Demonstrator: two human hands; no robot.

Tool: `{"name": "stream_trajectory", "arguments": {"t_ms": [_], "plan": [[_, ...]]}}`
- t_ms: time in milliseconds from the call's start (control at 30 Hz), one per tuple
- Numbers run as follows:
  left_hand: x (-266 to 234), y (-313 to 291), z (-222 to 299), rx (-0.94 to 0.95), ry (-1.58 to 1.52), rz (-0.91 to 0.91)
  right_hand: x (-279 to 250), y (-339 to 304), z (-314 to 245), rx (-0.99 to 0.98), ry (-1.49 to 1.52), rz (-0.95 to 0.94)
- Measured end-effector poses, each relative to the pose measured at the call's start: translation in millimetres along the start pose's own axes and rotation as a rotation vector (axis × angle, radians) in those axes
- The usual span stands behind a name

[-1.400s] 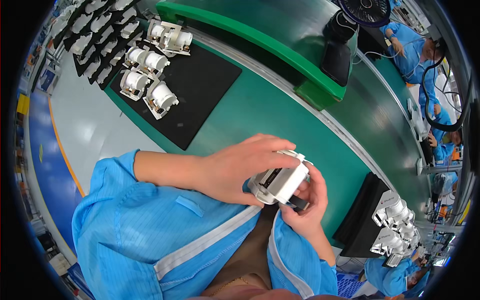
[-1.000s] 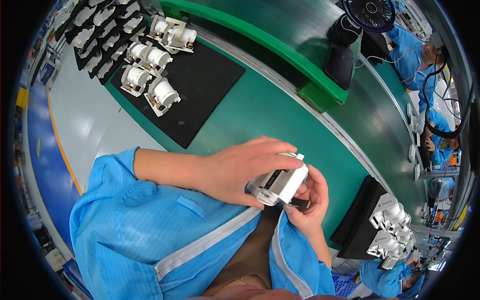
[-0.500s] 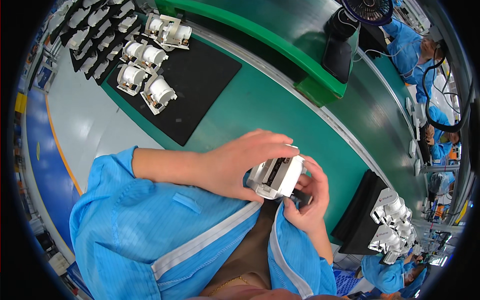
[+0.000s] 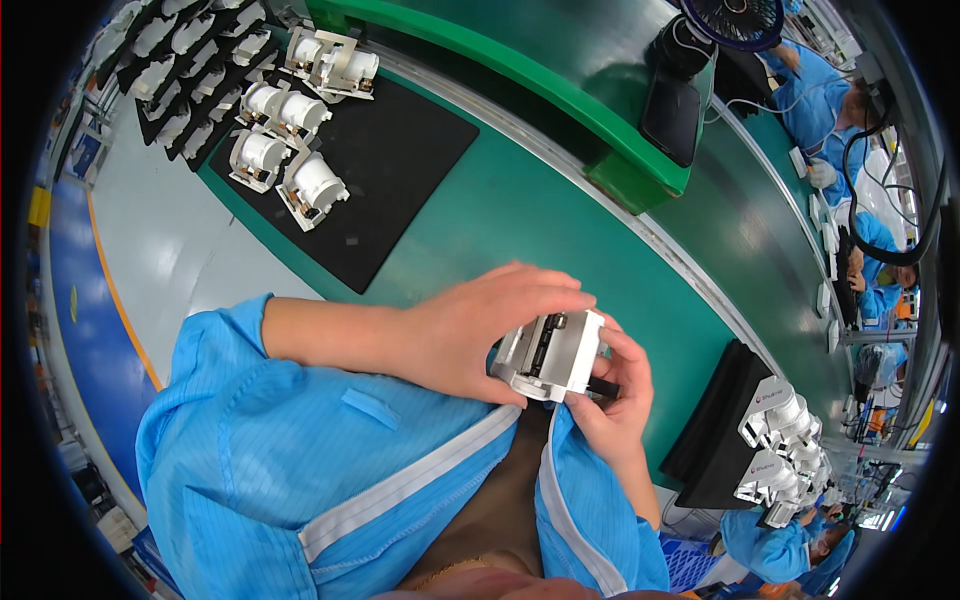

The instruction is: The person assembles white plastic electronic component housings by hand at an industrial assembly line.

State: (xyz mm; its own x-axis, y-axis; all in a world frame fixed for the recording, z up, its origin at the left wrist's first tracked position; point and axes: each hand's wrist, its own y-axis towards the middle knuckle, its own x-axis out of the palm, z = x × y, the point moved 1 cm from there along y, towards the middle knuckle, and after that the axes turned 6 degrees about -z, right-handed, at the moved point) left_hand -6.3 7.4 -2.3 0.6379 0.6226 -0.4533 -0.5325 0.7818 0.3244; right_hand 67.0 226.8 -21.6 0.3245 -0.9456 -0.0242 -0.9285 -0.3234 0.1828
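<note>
- Two hands, the left hand (image 4: 490, 325) and the right hand (image 4: 622, 405), share hold of one white housing (image 4: 582, 355), raised above the surface (image 4: 500, 215) close in front of the wearer's chest.
- Left hand: curved in a wide, part-closed grip, fingers over the upper edge and thumb at the lower left, so the housing sits between them.
- Right hand: more tightly curled, fingertips at the housing's right side and thumb near its lower right corner. Between thumb and fingers shows a dark piece (image 4: 604, 387); whether it is joined to the housing or merely pinched beside it, I cannot tell.
- The housing's open side is tilted up towards the wearer, showing a dark strip (image 4: 545, 345) along its inside.
- The step in hand looks like close handwork at the housing's right side: the left hand seems to steady, the right to do the finer work.
- As I judge it, the next move calls for a firm left grip, an unchanged tilt and light right-hand pressure, with the dark piece kept clear of the housing's edge.
- Well apart, towards the upper left, white cylinder units (image 4: 318, 183) rest on a black mat (image 4: 415, 155); other white assemblies (image 4: 778, 425) stand at the lower right.
</note>
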Motion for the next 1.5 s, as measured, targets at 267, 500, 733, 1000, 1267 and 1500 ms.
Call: {"name": "stream_trajectory", "arguments": {"t_ms": [267, 500, 733, 1000, 1267, 1500], "plan": [[3.3, 2.4, -0.5, 0.035, -0.011, 0.003, 4.9, -0.9, -3.8, 0.088, -0.042, -0.01], [3.8, 4.3, -4.7, 0.08, -0.026, 0.025, 3.5, 0.7, -0.1, 0.022, -0.013, -0.005], [1.3, 5.0, -7.4, 0.073, -0.04, 0.017, 2.9, 2.8, 1.7, 0.032, 0.008, 0.008], [0.3, 6.2, 2.9, -0.029, -0.008, 0.075, -4.4, -2.2, 0.9, 0.028, 0.025, 0.038], [1.9, 16.0, 5.0, -0.06, -0.033, 0.105, -2.8, -1.5, -1.7, 0.111, 0.0, 0.081], [-2.7, 24.7, -7.7, -0.048, -0.168, 0.041, -11.1, 3.4, -24.3, 0.019, -0.21, -0.026]]}}
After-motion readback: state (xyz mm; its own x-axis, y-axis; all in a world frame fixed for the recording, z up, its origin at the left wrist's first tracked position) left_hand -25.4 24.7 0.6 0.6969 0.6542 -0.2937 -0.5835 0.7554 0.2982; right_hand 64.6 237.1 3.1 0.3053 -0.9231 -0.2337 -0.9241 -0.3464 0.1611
